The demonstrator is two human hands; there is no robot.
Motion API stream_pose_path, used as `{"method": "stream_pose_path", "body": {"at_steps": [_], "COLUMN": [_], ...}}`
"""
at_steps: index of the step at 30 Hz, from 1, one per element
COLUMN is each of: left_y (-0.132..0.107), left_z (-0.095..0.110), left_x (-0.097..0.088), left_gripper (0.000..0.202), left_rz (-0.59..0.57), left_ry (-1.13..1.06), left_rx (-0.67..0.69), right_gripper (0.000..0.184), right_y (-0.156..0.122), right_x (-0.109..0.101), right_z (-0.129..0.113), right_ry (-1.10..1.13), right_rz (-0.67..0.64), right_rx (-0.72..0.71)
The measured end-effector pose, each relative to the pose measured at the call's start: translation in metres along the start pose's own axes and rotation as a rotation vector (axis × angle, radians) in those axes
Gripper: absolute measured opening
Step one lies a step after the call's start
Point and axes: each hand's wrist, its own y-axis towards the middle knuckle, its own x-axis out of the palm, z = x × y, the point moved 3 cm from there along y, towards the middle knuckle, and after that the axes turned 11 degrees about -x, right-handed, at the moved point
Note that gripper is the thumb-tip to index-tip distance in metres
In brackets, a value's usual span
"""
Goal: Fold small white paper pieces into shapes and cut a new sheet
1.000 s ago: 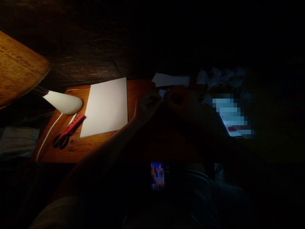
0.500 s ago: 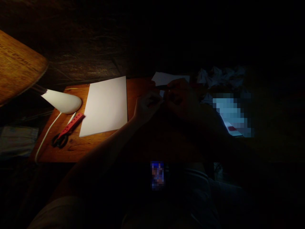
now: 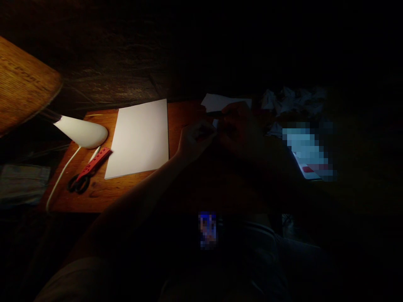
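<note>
The scene is very dark. My left hand (image 3: 193, 140) and my right hand (image 3: 236, 128) meet over the middle of a small wooden table (image 3: 94, 197). Both have curled fingers pinched on a small pale piece of paper (image 3: 215, 123) between them. A white sheet of paper (image 3: 140, 138) lies flat to the left of my left hand. Another white paper (image 3: 220, 102) lies just behind my hands, partly hidden by my right hand.
A white lamp head (image 3: 83, 132) with a white cord (image 3: 59, 180) lights the table's left end. Red-handled scissors (image 3: 90, 167) lie beside it. Crumpled papers (image 3: 289, 100) sit at the back right. A lit screen (image 3: 308, 151) glows on the right.
My right hand has shifted slightly up and towards the far paper. My left hand stays almost where it was, still pinched on the small paper.
</note>
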Motion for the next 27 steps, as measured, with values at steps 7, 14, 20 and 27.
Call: {"method": "stream_pose_path", "body": {"at_steps": [7, 14, 20, 27], "left_y": [0.001, 0.002, -0.001, 0.002], "left_z": [-0.002, -0.003, -0.001, -0.005], "left_x": [-0.001, -0.004, -0.001, -0.003], "left_gripper": [0.031, 0.044, 0.058, 0.066], "left_rz": [0.016, 0.053, 0.055, 0.026], "left_ry": [-0.039, -0.029, -0.042, -0.134], "left_rx": [-0.037, 0.011, -0.015, -0.032], "right_gripper": [0.009, 0.007, 0.005, 0.05], "right_y": [-0.001, -0.002, -0.001, -0.003], "right_x": [-0.001, 0.002, -0.001, 0.005], "right_z": [-0.004, 0.003, 0.002, 0.026], "right_ry": [-0.061, -0.063, 0.0, 0.261], "right_rz": [0.042, 0.051, 0.055, 0.15], "right_rx": [-0.002, -0.012, 0.003, 0.145]}}
